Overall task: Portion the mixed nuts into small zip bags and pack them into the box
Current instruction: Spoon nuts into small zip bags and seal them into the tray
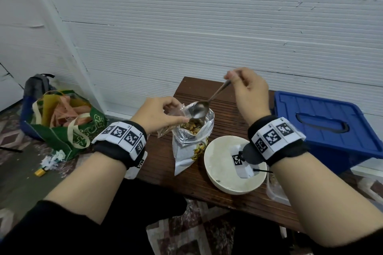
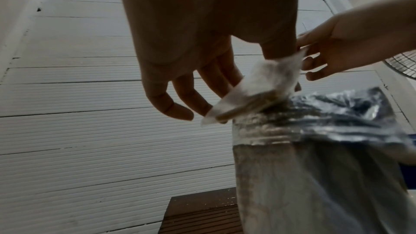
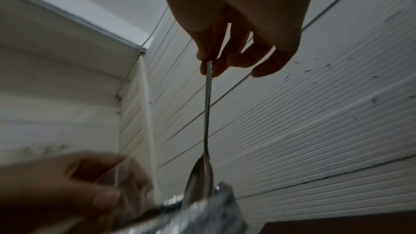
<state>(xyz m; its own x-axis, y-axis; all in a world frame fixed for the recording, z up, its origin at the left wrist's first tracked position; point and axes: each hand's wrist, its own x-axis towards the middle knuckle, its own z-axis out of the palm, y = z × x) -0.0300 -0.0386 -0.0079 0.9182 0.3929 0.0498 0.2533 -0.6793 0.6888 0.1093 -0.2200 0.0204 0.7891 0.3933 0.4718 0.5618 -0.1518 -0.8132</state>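
A foil pouch of mixed nuts (image 1: 191, 145) stands open on the brown wooden table (image 1: 209, 190). My left hand (image 1: 160, 114) pinches a small clear zip bag (image 1: 176, 119) by its top, held against the pouch's left rim; the zip bag (image 2: 256, 86) holds a few nuts at its bottom. My right hand (image 1: 247, 91) pinches the end of a metal spoon (image 1: 209, 102), whose bowl dips into the pouch mouth over the nuts (image 1: 191, 126). In the right wrist view the spoon (image 3: 207, 113) hangs down from my fingertips into the foil pouch (image 3: 202, 209).
A white bowl (image 1: 219, 180) sits on the table right of the pouch. A blue plastic box lid (image 1: 323, 122) lies at the right. A clear plastic container (image 1: 276, 189) shows under my right forearm. A green bag (image 1: 66, 122) stands on the floor at left.
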